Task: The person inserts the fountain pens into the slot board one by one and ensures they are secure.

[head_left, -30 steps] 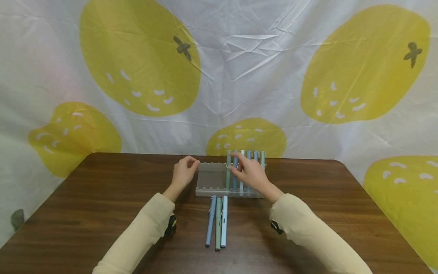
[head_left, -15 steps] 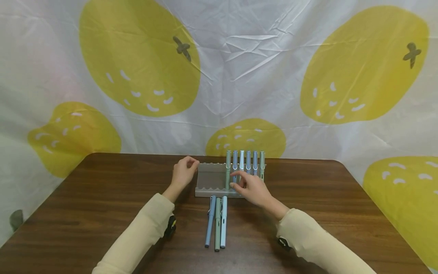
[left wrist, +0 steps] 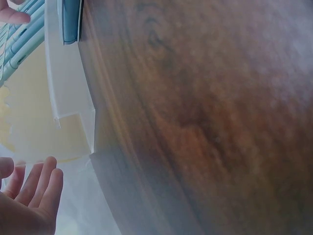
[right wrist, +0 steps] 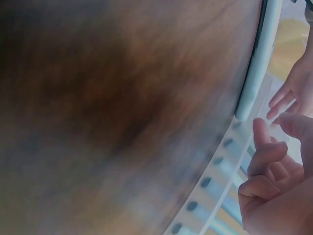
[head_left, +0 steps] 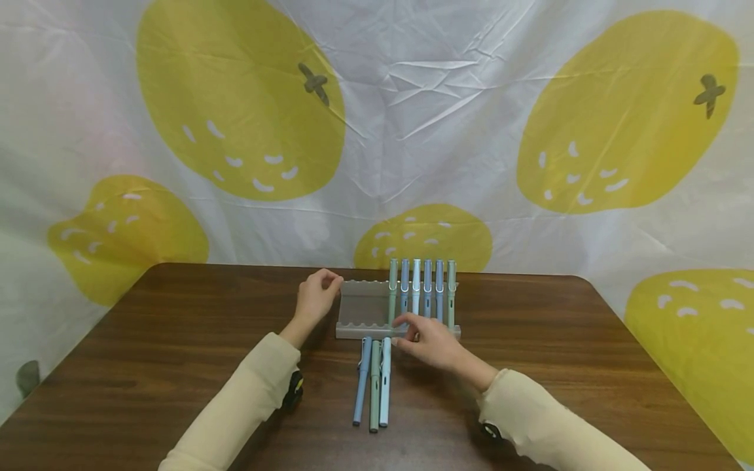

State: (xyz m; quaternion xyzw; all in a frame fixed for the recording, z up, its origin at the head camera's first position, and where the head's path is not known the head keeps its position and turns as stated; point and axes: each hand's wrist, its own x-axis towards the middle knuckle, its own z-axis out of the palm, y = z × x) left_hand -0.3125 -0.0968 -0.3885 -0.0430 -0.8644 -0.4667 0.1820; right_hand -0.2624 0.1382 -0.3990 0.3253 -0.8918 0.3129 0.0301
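Head view: right hand (head_left: 432,343), fingers parted, has left the green pen (head_left: 393,294) racked, coming beside the pale-blue pen (head_left: 385,383); left hand's (head_left: 315,301) grip unclear.

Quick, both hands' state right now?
Left hand: at the left end of the rack; can't tell if gripping.
Right hand: open, holding nothing, near a loose pale-blue pen.
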